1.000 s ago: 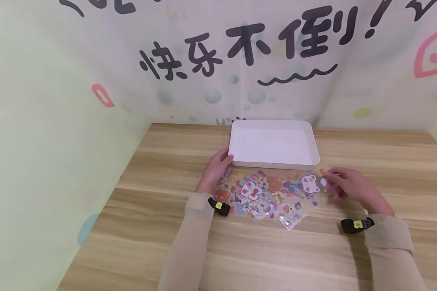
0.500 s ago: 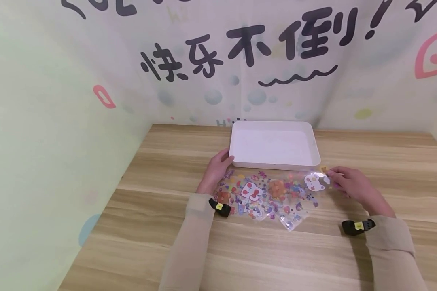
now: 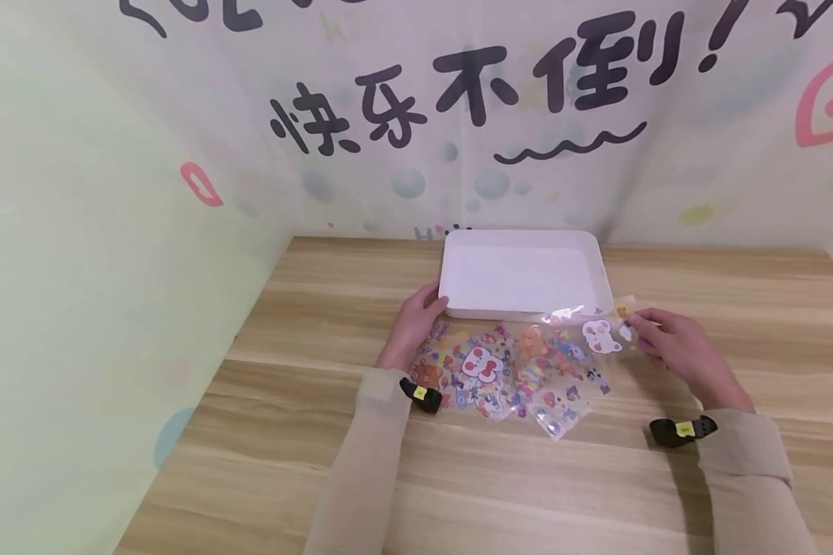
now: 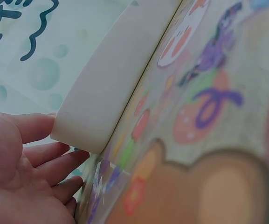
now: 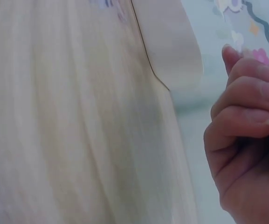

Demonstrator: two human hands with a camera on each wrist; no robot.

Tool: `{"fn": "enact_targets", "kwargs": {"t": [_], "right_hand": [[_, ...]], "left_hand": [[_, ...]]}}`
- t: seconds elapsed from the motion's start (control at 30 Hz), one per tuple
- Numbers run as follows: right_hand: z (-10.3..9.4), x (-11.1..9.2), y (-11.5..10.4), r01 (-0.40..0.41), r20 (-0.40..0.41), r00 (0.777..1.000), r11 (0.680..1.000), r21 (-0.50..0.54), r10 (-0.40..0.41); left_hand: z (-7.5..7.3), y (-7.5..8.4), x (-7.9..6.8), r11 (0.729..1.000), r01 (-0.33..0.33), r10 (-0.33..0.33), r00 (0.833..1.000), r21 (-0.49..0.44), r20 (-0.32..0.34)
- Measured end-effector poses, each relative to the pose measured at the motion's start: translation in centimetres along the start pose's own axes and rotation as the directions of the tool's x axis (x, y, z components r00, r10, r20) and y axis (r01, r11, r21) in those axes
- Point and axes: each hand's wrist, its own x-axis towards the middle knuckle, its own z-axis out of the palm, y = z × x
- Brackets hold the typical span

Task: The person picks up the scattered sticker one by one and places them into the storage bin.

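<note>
In the head view my left hand [image 3: 409,324] holds the front left corner of a white tray [image 3: 527,271]. The left wrist view has its thumb and fingers around that tray corner [image 4: 90,107]. With the thumb and fingertips, my right hand [image 3: 683,351] pinches the upper right corner of a clear sticker sheet [image 3: 600,337], raised off the table and printed with a white bear. More clear sheets with cartoon figures [image 3: 482,364] lie overlapping in front of the tray. In the right wrist view my curled fingers [image 5: 246,98] hold the sheet, printed with a pink flower [image 5: 260,56].
All of this sits on a wood-grain table [image 3: 500,493]. A white printed cloth [image 3: 389,92] with large black characters rises behind the tray, and a pale side wall [image 3: 97,270] stands at the left. Black wrist cameras sit on both sleeves.
My right hand has raised its corner of the sticker sheet, whose upper edge now overlaps the tray's front rim in view. The left hand stays at the tray's corner.
</note>
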Motion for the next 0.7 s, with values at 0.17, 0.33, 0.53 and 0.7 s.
{"fn": "enact_targets", "kwargs": {"t": [0.17,0.33,0.53,0.7], "right_hand": [[0.3,0.1,-0.3,0.001,-0.031,1.000,1.000,0.015,-0.001],[0.7,0.0,-0.8,-0.002,-0.057,0.998,1.000,0.022,0.003],[0.8,0.1,-1.3,0.017,-0.085,0.996,1.000,0.008,-0.017],[0.8,0.5,-1.8,0.042,-0.119,0.992,0.997,0.057,-0.035]], "left_hand": [[0.1,-0.1,0.1,1.000,-0.001,0.001,1.000,-0.012,0.006],[0.2,-0.3,-0.1,1.000,-0.008,0.008,1.000,-0.007,0.009],[0.2,-0.2,-0.2,1.000,0.008,-0.008,1.000,0.009,0.007],[0.1,0.0,-0.1,1.000,-0.013,0.013,1.000,0.016,0.003]]}}
